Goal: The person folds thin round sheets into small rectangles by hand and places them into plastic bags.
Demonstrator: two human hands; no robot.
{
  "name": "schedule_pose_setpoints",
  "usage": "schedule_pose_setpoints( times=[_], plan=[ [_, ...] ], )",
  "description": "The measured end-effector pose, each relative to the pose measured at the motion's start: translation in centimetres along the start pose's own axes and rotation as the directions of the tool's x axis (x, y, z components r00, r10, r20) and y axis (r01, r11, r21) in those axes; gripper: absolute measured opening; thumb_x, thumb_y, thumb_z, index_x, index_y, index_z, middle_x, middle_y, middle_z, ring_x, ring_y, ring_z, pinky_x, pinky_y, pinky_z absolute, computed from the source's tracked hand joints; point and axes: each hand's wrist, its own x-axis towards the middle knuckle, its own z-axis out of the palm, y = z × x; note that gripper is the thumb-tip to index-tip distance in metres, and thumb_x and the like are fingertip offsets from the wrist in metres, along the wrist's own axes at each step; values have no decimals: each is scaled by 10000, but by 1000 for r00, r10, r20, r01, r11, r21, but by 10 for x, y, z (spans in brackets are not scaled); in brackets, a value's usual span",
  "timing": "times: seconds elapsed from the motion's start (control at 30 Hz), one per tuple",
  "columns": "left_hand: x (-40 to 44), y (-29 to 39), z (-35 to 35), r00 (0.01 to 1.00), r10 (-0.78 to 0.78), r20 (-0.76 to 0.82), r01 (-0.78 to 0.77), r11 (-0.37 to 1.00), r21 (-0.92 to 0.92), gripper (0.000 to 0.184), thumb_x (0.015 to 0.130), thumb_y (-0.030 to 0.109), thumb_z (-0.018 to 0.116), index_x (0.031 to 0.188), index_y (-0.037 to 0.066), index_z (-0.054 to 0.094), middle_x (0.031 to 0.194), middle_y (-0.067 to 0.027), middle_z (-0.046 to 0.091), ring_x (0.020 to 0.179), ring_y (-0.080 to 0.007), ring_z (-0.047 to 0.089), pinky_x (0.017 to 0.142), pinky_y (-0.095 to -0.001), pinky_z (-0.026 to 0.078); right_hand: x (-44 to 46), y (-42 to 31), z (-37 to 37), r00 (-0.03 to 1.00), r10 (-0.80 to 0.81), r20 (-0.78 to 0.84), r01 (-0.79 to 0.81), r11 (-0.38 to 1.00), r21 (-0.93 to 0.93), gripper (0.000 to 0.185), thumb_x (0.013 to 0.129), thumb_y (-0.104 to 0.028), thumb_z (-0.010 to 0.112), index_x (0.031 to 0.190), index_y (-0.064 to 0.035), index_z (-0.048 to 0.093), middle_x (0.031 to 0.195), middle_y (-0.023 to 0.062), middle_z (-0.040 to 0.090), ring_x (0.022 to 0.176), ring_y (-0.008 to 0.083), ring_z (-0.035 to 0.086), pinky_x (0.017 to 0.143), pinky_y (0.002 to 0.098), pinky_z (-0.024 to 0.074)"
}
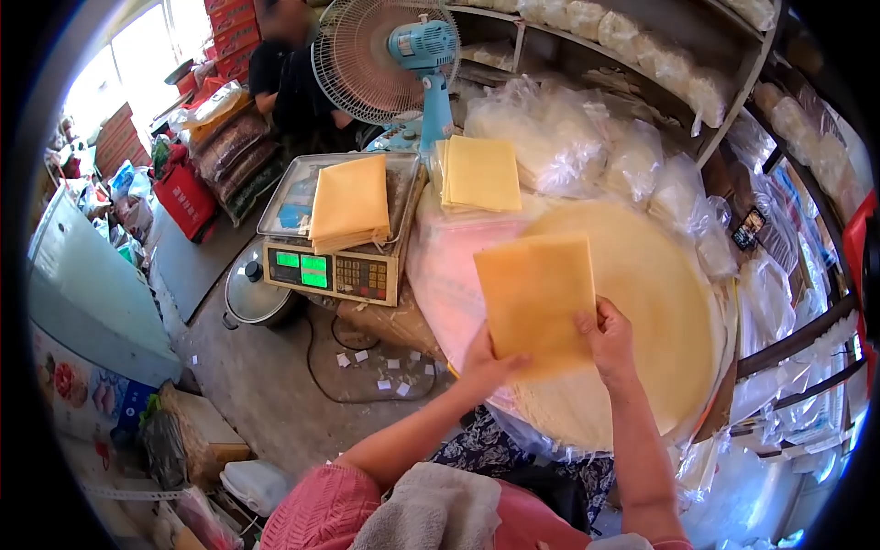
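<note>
Between my two hands is a folded yellow sheet [539, 289], thin and roughly rectangular, held tilted above the round table. My left hand [491, 362] grips its lower left edge, thumb on top. At the lower right edge, my right hand [609, 337] pinches it between thumb and fingers. Beneath it lies a wide round stack of thin pale-yellow sheets [665, 312], partly hidden by the held piece and my arm. Another pile of folded yellow sheets [351, 200] rests on a digital scale [328, 273] with lit green displays. Further folded sheets [483, 174] lie behind the round stack.
A blue fan [424, 50] stands behind the scale. Clear plastic bags [541, 133] crowd the table's back edge. Left of the scale, a lidded pot [258, 293] sits on the floor near a cable and paper scraps. A person in black [291, 78] is at the back.
</note>
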Motion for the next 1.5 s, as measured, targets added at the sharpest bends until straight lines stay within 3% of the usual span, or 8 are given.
schedule_pose_setpoints(
  times=[0.07,0.27,0.53,0.83,0.93,1.03,1.2,1.5],
  plan=[
    [5,26,-27,999,17,-44,-21,995,-96,697,767,28,677,1370,22,327,1318,-87,460,1187,-175,471,975,-314,416,-2,3,3,1000,-7,18,5,996,86,323,917,-121,572,1190,45,518,917,79,639,760,123,611,694,236,499],
    [68,143,-162,843,487,-230,-408,856,318,847,724,-52,626,1457,33,210,1359,-105,456,1207,-200,485,1003,-352,415,-35,42,-67,963,268,3,-268,963,42,367,933,-134,538,1255,29,473,975,126,649,770,201,664,728,299,549],
    [120,177,-298,928,24,-373,62,974,216,810,749,-122,582,1459,83,249,1313,-126,496,1174,-254,521,951,-343,443,-94,87,-109,890,444,-100,-431,892,135,379,927,-130,528,1270,18,464,961,145,648,744,208,661,705,310,550],
    [115,180,-274,876,-26,-481,170,951,260,829,726,-83,635,1452,64,264,1289,-131,508,1125,-247,548,908,-309,460,-120,100,-124,879,451,-156,-430,890,154,359,914,-88,534,1252,21,483,942,151,649,741,202,657,705,311,553],
    [121,170,-300,847,148,-510,243,745,621,736,706,-66,637,1387,56,386,1233,-127,541,1099,-262,551,915,-336,445,-124,107,-129,926,357,-124,-359,933,1,344,906,-82,547,1230,23,503,932,138,653,759,184,655,705,296,546],
    [96,137,-258,553,817,-164,170,82,982,567,687,-47,628,1237,50,525,1172,-132,564,1099,-299,528,948,-378,405,-130,105,-124,961,232,-151,-262,941,-217,292,883,-72,571,1165,5,567,939,122,663,761,166,656,712,272,531],
    [30,60,-107,814,573,96,-276,235,932,452,699,-81,551,1127,66,552,1208,-169,516,1097,-342,512,951,-414,416,-138,83,-92,996,-64,62,89,705,-703,187,775,-79,669,953,-25,648,876,115,650,815,247,622,736,347,503],
    [-17,-5,-19,805,456,379,-548,330,769,407,719,-86,552,1110,23,564,1248,-189,508,1131,-343,519,890,-375,479,-144,78,-66,907,-222,357,420,433,-797,228,660,-130,715,848,-53,612,887,108,562,916,309,516,830,420,432]
  ],
)
